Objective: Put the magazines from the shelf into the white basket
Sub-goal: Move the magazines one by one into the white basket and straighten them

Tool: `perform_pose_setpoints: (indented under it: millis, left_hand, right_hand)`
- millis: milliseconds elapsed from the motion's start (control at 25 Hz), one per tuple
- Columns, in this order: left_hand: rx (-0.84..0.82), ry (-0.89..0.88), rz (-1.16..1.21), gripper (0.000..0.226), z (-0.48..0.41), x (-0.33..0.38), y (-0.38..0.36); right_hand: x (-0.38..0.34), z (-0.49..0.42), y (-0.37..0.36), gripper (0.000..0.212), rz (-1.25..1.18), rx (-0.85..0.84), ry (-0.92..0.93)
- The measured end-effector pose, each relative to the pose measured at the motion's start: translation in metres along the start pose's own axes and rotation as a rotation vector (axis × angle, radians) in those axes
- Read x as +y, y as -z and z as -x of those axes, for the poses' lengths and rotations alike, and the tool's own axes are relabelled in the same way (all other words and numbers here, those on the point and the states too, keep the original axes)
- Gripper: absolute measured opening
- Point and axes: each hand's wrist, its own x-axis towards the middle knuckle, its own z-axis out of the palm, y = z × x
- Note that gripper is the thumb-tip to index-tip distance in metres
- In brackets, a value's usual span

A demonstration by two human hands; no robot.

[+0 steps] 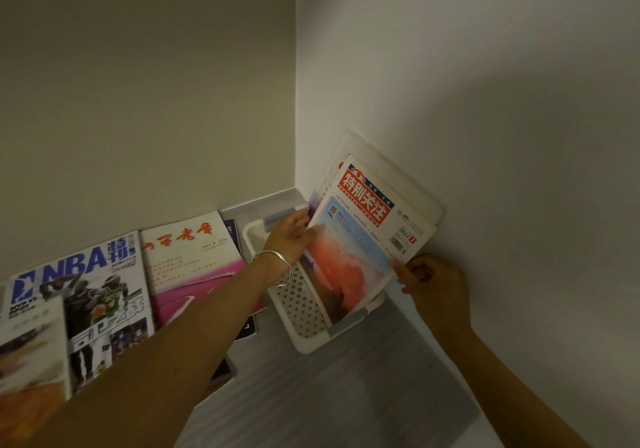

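Note:
A white perforated basket (298, 304) stands on the grey shelf in the corner. A magazine with a red title block (360, 236) stands tilted inside it, leaning against the right wall with other magazines behind it. My left hand (289, 240), with a silver bracelet on the wrist, grips the magazine's left edge. My right hand (433, 281) pinches its lower right corner. Left of the basket, more magazines lean against the back wall: an NBA issue (86, 295) and a pink-covered one (187, 264).
The white back wall and right wall (485, 101) meet just behind the basket. A dark magazine (247, 328) lies partly under the pink one. Another magazine (31, 347) overlaps the NBA issue at far left. Grey shelf surface (346, 395) extends in front.

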Motion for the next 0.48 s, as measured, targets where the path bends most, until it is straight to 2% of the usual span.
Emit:
perform_pose_setpoints:
  millis: [240,480]
  left_hand:
    - [0.085,-0.045,0.050,0.036,0.032,0.004,0.043]
    - [0.209,-0.003,0.008,0.042,0.082,-0.010,0.142]
  right_hand:
    - [-0.031,0.023,-0.018,0.031,-0.058,0.020,0.010]
    - [-0.095,0.049,-0.104,0.019,-0.078,-0.218,0.055]
